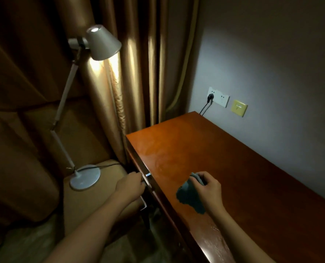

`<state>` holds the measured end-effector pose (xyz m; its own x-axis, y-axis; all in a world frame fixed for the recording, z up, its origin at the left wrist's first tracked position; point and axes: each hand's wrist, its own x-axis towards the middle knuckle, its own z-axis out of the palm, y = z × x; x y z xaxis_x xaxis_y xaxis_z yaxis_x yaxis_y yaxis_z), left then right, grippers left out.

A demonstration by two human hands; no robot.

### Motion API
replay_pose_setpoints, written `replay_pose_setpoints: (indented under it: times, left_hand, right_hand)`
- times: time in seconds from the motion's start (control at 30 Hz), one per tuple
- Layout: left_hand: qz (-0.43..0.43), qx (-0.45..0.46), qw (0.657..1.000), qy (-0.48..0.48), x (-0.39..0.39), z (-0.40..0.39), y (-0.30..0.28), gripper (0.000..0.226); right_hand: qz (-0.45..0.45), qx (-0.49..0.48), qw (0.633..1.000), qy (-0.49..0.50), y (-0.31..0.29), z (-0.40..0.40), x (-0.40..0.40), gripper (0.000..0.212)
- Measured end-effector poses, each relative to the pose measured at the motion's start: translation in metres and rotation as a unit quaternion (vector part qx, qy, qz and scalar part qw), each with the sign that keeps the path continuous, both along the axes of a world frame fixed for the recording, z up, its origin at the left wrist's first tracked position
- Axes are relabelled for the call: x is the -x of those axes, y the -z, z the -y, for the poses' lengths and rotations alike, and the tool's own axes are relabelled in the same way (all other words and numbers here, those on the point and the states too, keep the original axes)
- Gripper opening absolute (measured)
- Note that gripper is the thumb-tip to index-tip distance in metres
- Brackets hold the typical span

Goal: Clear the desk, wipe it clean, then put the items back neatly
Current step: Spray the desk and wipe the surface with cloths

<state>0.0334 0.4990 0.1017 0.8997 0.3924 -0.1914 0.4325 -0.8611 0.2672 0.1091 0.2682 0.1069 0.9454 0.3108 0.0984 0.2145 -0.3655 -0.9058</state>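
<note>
A reddish-brown wooden desk (224,152) runs from the middle to the lower right, its top bare and showing faint wet swirl marks. My right hand (207,188) grips a blue-grey cloth (190,196) that lies on the desk near its front edge. My left hand (130,186) is at the desk's front side, fingers curled round a metal drawer handle (145,179). A white desk lamp (101,42), lit, stands off the desk on a tan cushioned seat (101,196) to the left.
Gold curtains (139,73) hang behind the lamp and the desk's left end. On the grey wall there is a white socket (218,96) with a black plug and cable, and a yellow plate (239,108) beside it. The room is dim.
</note>
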Motion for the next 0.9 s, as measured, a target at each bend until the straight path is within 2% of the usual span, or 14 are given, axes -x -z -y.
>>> replay_pose_setpoints:
  times: [0.23, 0.37, 0.47, 0.57, 0.8, 0.9]
  left_hand:
    - [-0.049, 0.006, 0.995, 0.092, -0.12, -0.038, 0.03, 0.021]
    - [-0.081, -0.005, 0.988, 0.13, -0.175, -0.051, 0.047, 0.017]
    - [-0.108, -0.004, 0.985, 0.132, -0.223, -0.073, 0.051, 0.026]
    - [-0.095, 0.001, 0.989, 0.113, -0.266, -0.087, 0.054, 0.028]
    - [-0.118, 0.025, 0.986, 0.116, -0.329, -0.095, 0.086, 0.038]
    - [-0.108, 0.016, 0.986, 0.126, -0.357, -0.102, 0.102, 0.038]
  right_hand:
    - [-0.049, 0.006, 0.996, 0.075, 0.016, -0.046, -0.089, 0.012]
    - [-0.079, -0.002, 0.992, 0.103, 0.036, -0.077, -0.155, 0.007]
    - [-0.093, -0.006, 0.99, 0.107, 0.047, -0.106, -0.205, 0.006]
    - [-0.102, -0.002, 0.99, 0.099, 0.057, -0.131, -0.249, 0.007]
    - [-0.113, 0.036, 0.991, 0.06, 0.084, -0.174, -0.342, 0.01]
    - [-0.118, 0.103, 0.985, 0.07, 0.098, -0.18, -0.386, 0.028]
